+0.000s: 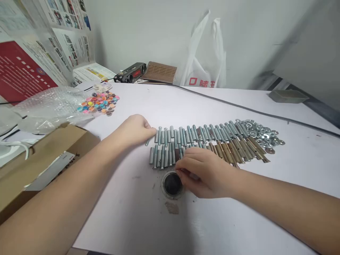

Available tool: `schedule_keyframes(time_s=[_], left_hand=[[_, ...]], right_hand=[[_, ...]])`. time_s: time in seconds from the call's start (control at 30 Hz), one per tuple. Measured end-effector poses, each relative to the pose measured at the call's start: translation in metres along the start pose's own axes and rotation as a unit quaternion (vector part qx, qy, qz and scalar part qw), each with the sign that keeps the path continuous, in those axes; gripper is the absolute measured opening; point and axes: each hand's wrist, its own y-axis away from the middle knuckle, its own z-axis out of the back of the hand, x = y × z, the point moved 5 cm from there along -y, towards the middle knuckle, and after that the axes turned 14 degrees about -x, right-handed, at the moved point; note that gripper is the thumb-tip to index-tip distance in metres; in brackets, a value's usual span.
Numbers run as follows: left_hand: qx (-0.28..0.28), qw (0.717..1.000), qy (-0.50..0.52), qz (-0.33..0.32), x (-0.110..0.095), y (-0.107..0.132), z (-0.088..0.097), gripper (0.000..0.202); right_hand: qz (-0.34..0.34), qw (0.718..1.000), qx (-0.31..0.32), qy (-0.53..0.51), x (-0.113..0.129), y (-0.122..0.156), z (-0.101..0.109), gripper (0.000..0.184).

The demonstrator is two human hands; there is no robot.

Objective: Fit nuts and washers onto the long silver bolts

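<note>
My left hand (135,131) is closed, its fingertips against the left end of the upper row of silver bolts and sleeves (186,135). A thin metal end (147,142) shows just below those fingers; what they grip is mostly hidden. My right hand (205,171) covers part of the lower row of silver pieces (162,157). Its thumb and forefinger are pinched together beside a round dark-centred table hole (172,183), and whatever is between them cannot be made out. Brass-coloured bolts and sleeves (239,150) continue the lower row to the right.
Silver washers and nuts (261,132) lie heaped at the right. Colourful small discs (99,102) spread by bubble wrap (53,102) at the left, near a cardboard box (50,159). A dark cable (212,97) crosses the back, before a white plastic bag (203,63).
</note>
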Motion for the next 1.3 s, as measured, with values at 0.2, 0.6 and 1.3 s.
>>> schedule_keyframes(time_s=[0.2, 0.6, 1.3], left_hand=[[-0.044, 0.995, 0.092, 0.015, 0.007, -0.006, 0.001, 0.025], [-0.007, 0.89, 0.443, 0.106, -0.008, 0.008, -0.003, 0.031], [-0.119, 0.959, 0.2, -0.159, -0.015, 0.001, 0.003, 0.02]], right_hand=[[-0.026, 1.0, -0.001, 0.016, -0.003, -0.003, -0.001, 0.01], [-0.131, 0.968, -0.018, 0.212, -0.009, -0.027, -0.012, 0.041], [-0.227, 0.968, -0.098, 0.036, -0.066, -0.096, -0.012, 0.023]])
